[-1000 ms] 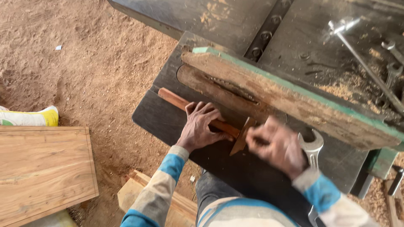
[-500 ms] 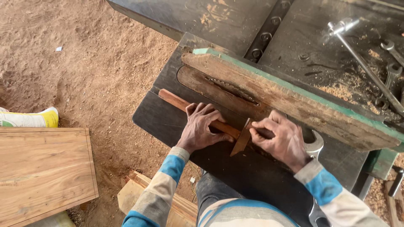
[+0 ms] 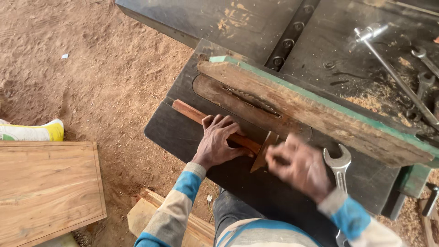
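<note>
Roughly, line by line:
strip: a narrow reddish-brown wooden strip (image 3: 192, 113) lies flat on the dark machine table (image 3: 169, 137), running from far left toward near right, just beside the long worn wooden fence with green edge (image 3: 320, 116).
left hand: left hand (image 3: 218, 142) rests palm down on the middle of the strip, fingers spread fairly wide and pressing it against the table.
right hand: right hand (image 3: 299, 167) is blurred, near the right end of the strip; fingers look curled narrow around something, but what they grip I cannot tell.
wedge piece: a small tan pointed wood piece (image 3: 263, 153) sits touching the strip's right end, between the 2 hands.
handling: strip looks light, stiff, dry and rough rather than slippery; thin enough that it could snap or split if levered. Best hold is likely flat pressure mid-length, or a pinch on the long edges near the free left end.
nearby: 1 open-ended spanner (image 3: 339, 167) lies just right of the right hand; more spanners (image 3: 423, 82) sit far right among sawdust.
floor: sawdust-covered ground (image 3: 91, 68) at left, with a flat wooden panel (image 3: 45, 183) near left.
</note>
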